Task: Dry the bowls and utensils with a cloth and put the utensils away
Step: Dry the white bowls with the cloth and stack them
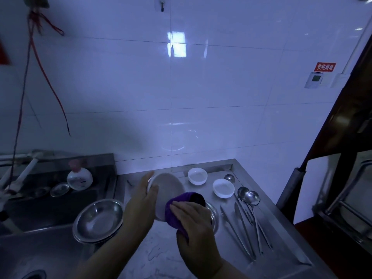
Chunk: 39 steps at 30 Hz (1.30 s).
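Observation:
My left hand point(141, 204) grips the rim of a pale bowl point(168, 190), tilted up on edge above the steel counter point(281, 238). My right hand point(195, 222) presses a purple cloth point(185, 202) against the bowl's lower right side. Two small white bowls point(197, 176) point(223, 188) sit upright at the back of the counter. To the right lie several steel ladles point(251, 198) and tongs point(239, 232), handles pointing toward me. A steel bowl point(214, 216) is mostly hidden behind my right hand.
A stack of steel bowls point(98, 220) rests at the counter's left edge beside the sink point(40, 248). A soap bottle point(79, 178) and a small dish point(59, 189) stand behind the sink. A tiled wall is straight ahead; a dark cabinet point(342, 178) stands at right.

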### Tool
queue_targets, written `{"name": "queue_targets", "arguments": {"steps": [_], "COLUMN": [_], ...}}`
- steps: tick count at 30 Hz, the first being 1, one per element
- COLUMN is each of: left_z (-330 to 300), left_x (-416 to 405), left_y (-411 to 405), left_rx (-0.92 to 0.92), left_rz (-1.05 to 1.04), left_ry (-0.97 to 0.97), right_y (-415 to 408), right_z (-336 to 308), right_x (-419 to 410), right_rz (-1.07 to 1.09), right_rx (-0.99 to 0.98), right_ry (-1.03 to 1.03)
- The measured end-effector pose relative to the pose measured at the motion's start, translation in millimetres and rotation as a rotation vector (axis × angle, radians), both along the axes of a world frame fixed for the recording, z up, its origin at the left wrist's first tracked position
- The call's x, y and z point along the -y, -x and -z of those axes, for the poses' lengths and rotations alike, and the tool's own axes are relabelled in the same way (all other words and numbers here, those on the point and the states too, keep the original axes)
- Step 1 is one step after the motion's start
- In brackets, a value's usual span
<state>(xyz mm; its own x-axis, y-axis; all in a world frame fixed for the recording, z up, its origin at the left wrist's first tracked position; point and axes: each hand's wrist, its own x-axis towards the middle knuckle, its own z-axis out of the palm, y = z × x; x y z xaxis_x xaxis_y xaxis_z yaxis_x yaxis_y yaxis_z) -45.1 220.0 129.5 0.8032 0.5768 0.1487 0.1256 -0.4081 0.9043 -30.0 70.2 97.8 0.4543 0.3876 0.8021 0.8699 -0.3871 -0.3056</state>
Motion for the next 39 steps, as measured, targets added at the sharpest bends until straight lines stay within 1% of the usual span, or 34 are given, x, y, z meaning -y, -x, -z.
{"name": "queue_targets", "arguments": {"steps": [2,3,7,9,12,13,15,17,19,20,23,24,25,26,27,30,31,33,34,36,37,39], "left_z": [0.7,0.9,-1.0,-3.8,-3.8,-3.1,-1.7,-1.9,-3.9,-6.4,-15.0,-17.8,-19.6,-20.7,-21.7,-30.2,-31.8,-34.0,-34.6,-34.8,-33.1,-29.0], "left_x": [4.8,6.8,11.8,15.8,21.2,23.4,29.4,35.9,37.2,35.9,24.4,19.1,12.6,5.1,-2.4,-13.8,-13.8,-11.1,-8.7,-6.5,-7.7,-11.8], "left_y": [1.1,1.7,2.3,1.3,1.8,2.6,4.3,6.1,6.4,6.6,6.7,7.7,9.7,12.5,15.5,23.5,23.7,21.0,19.7,18.3,17.5,20.0], "left_rx": [0.005,0.012,0.028,0.019,0.027,0.037,0.051,0.07,0.068,0.037,-0.168,-0.221,-0.247,-0.247,-0.236,-0.174,-0.15,-0.117,-0.115,-0.171,-0.209,-0.258], "left_rz": [0.013,0.03,0.039,0.048,0.036,0.032,0.041,0.058,0.067,0.091,0.249,0.292,0.325,0.356,0.398,0.589,0.651,0.743,0.765,0.801,0.819,0.836], "left_ry": [-0.001,-0.002,-0.042,-0.006,0.004,0.015,0.06,0.09,0.106,0.123,0.203,0.199,0.152,0.033,-0.151,-0.821,-1.0,-1.235,-1.292,-1.303,-1.273,-1.139], "right_y": [-4.0,-7.4,-18.3,-15.6,-10.1,-9.6,-11.2,-14.3,-18.2,-20.3,-25.9,-27.2,-28.3,-29.1,-29.7,-30.5,-29.9,-28.5,-27.3,-25.8,-26.2,-30.0], "right_z": [-1.6,-3.2,-11.3,-11.4,-2.6,-1.0,-1.9,-2.6,-2.0,-1.1,-2.9,-4.2,-5.3,-6.5,-7.7,-8.7,-7.8,-6.3,-6.3,-5.6,-4.9,-4.7], "right_x": [3.4,5.7,10.5,10.2,12.3,13.4,12.8,11.5,13.6,16.4,27.1,30.2,33.0,35.3,37.5,42.9,44.1,45.5,45.8,46.6,48.3,54.3], "right_rz": [0.022,0.04,0.088,0.018,-0.103,-0.106,-0.041,0.002,-0.002,-0.02,-0.076,-0.088,-0.099,-0.106,-0.115,-0.167,-0.184,-0.209,-0.212,-0.219,-0.226,-0.225], "right_rx": [0.091,0.115,0.093,0.099,0.055,0.034,0.06,0.091,0.106,0.104,0.032,0.003,-0.017,-0.031,-0.045,-0.077,-0.081,-0.09,-0.09,-0.064,-0.052,-0.079], "right_ry": [0.034,0.016,-0.106,-0.044,0.146,0.196,0.262,0.272,0.261,0.272,0.34,0.365,0.389,0.41,0.428,0.459,0.47,0.489,0.501,0.53,0.542,0.529]}}
